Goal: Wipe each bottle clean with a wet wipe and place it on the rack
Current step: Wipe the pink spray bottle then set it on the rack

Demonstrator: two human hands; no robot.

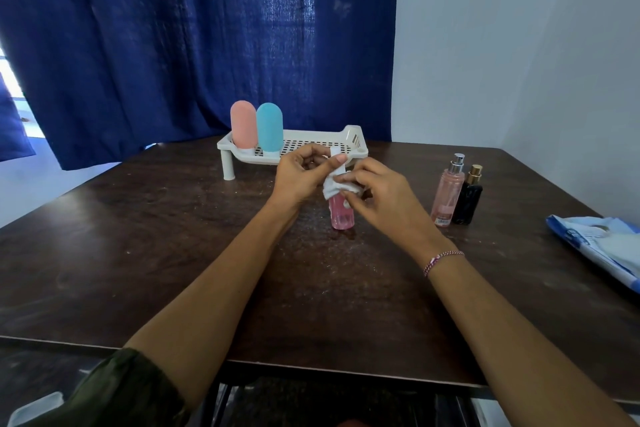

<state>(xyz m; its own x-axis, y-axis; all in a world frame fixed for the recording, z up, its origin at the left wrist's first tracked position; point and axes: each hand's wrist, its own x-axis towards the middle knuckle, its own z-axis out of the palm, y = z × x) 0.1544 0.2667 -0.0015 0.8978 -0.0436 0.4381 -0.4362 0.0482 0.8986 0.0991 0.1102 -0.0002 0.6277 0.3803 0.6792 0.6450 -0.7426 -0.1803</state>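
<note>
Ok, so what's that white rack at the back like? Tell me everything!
The rack is a low white tray, seemingly plastic, with a holed floor, a raised rim and a slotted right end wall. One short round leg shows at front left. It stands on the dark table, at its far side. A pink bottle and a blue bottle stand on its left end; the left hand hides part of its front rim.

Curtain (173, 45): dark blue, hangs behind the desk, daylight glowing through its weave.
Wall (502, 45): plain white, on the right.
Window (7, 80): bright sliver at the left edge.
Desk (138, 253): dark brown, scuffed, faintly glossy top.
</note>
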